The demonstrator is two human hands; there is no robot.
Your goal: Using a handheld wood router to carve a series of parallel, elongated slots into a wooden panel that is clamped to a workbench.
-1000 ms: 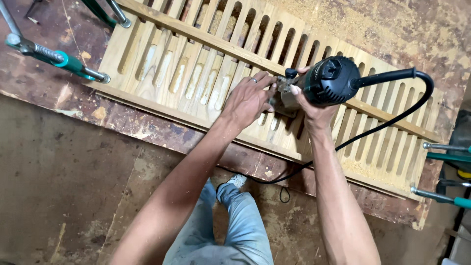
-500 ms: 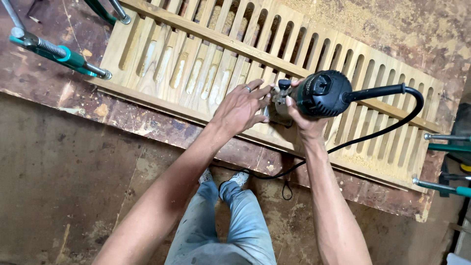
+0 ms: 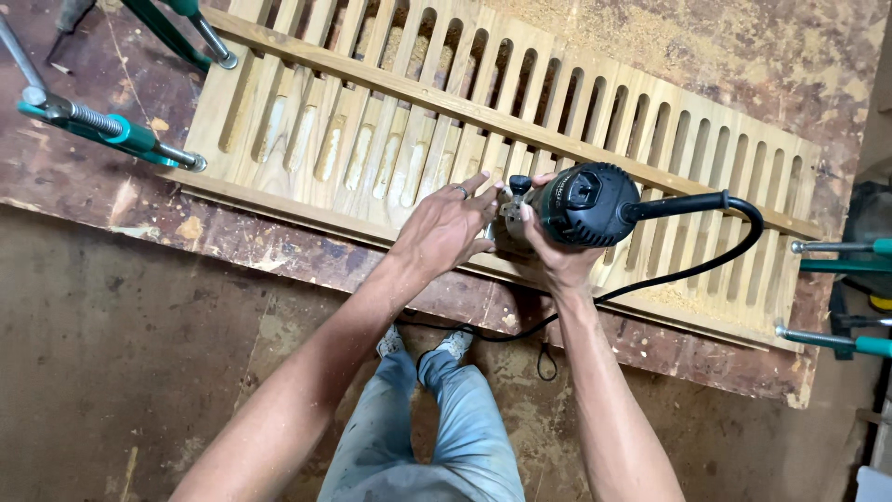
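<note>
Router (image 3: 583, 204) between both hands' fingers (image 3: 478, 191)

Teal bar clamps (image 3: 111, 130) at left, more teal clamps (image 3: 850, 248) at right edge. Worn brown workbench (image 3: 279, 256) dusted with sawdust (image 3: 743, 56). Stained concrete floor (image 3: 111, 372) below. Grey shoes (image 3: 423, 342), faded jeans (image 3: 437, 437).

Worn brown workbench (image 3: 279, 260), sawdust-strewn; slotted wooden panel (image 3: 390, 130) flat on it, green-handled clamps (image 3: 121, 135) at ends.
</note>
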